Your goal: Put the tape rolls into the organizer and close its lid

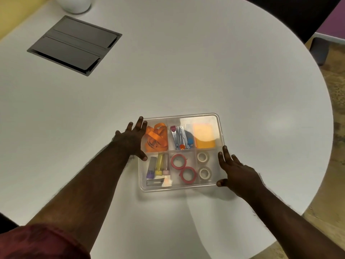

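Note:
A clear plastic organizer (179,188) sits on the white table, its transparent lid lying flat over the compartments. Under the lid, two red tape rolls (183,168) lie in the front middle compartment and two white tape rolls (204,165) in the front right one. My left hand (131,142) rests spread on the organizer's left edge, thumb on the lid. My right hand (234,170) lies against the right edge, fingers apart, thumb at the front right corner. Neither hand grips anything.
Other compartments hold an orange ribbon (156,138), nail clippers (180,137), an orange pad (203,135) and small tubes (158,166). A grey cable hatch (74,45) is set into the table at far left. A white vessel (75,3) stands at the back. The table edge curves at right.

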A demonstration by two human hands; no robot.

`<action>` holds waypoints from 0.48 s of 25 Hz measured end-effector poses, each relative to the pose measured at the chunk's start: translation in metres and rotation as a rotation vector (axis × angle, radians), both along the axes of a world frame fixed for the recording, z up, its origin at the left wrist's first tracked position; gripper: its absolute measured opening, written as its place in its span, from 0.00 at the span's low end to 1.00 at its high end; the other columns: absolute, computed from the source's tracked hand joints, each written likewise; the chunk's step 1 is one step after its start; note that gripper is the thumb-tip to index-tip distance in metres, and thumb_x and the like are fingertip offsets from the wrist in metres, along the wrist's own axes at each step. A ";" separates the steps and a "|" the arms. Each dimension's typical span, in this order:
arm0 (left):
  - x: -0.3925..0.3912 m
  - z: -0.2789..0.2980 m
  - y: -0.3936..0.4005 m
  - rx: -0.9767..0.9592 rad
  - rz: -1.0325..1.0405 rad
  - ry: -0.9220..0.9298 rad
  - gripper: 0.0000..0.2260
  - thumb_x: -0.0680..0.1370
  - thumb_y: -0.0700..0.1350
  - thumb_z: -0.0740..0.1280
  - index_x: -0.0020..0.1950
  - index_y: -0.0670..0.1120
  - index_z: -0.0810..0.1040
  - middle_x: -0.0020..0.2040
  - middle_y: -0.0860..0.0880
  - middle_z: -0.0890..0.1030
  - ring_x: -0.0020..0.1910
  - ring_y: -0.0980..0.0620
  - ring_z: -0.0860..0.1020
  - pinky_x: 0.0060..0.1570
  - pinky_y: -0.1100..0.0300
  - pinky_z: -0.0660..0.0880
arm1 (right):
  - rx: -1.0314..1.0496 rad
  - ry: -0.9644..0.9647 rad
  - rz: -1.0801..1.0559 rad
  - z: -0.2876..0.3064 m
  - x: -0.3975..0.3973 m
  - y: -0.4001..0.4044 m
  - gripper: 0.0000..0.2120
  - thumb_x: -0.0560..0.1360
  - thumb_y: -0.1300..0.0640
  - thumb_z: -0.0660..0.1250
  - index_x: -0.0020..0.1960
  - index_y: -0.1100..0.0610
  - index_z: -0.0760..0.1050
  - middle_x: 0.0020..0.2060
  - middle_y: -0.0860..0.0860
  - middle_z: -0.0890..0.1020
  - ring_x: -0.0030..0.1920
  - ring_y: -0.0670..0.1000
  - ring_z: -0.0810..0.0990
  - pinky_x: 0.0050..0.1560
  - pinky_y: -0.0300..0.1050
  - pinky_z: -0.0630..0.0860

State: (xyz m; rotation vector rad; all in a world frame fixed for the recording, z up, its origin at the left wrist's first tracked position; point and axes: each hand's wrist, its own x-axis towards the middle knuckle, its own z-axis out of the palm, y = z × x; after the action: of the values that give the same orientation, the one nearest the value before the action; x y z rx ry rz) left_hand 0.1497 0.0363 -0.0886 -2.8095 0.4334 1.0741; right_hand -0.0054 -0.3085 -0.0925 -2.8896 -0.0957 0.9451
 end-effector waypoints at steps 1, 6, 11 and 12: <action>0.000 0.001 -0.001 0.016 -0.008 -0.005 0.63 0.59 0.63 0.78 0.78 0.49 0.37 0.79 0.49 0.33 0.78 0.38 0.42 0.69 0.28 0.56 | -0.010 0.007 -0.004 0.000 -0.001 0.002 0.49 0.73 0.39 0.67 0.78 0.48 0.36 0.77 0.48 0.32 0.79 0.56 0.49 0.70 0.59 0.69; -0.006 0.010 -0.010 0.092 -0.040 -0.073 0.62 0.61 0.65 0.77 0.78 0.47 0.37 0.80 0.46 0.36 0.78 0.38 0.41 0.70 0.29 0.54 | -0.026 0.027 -0.020 0.005 0.002 0.009 0.50 0.73 0.40 0.68 0.78 0.51 0.36 0.77 0.49 0.32 0.79 0.58 0.48 0.69 0.61 0.70; -0.027 0.039 -0.020 0.125 -0.159 -0.173 0.56 0.66 0.68 0.71 0.78 0.45 0.39 0.80 0.45 0.39 0.79 0.40 0.41 0.71 0.28 0.50 | -0.085 -0.040 -0.033 0.025 0.002 0.012 0.47 0.74 0.35 0.63 0.79 0.53 0.39 0.79 0.52 0.37 0.79 0.56 0.42 0.74 0.63 0.58; -0.036 0.047 -0.020 0.095 -0.173 -0.254 0.55 0.66 0.70 0.68 0.78 0.46 0.40 0.80 0.45 0.39 0.79 0.40 0.41 0.71 0.28 0.49 | -0.104 -0.106 -0.025 0.033 0.002 0.015 0.46 0.74 0.33 0.60 0.79 0.53 0.40 0.79 0.53 0.39 0.79 0.56 0.41 0.75 0.63 0.55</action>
State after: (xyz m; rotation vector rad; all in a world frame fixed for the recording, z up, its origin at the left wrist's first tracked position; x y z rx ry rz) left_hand 0.1139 0.0159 -0.0418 -2.7154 0.5673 0.6755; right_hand -0.0033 -0.2936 -0.0592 -3.0280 -0.0189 0.8164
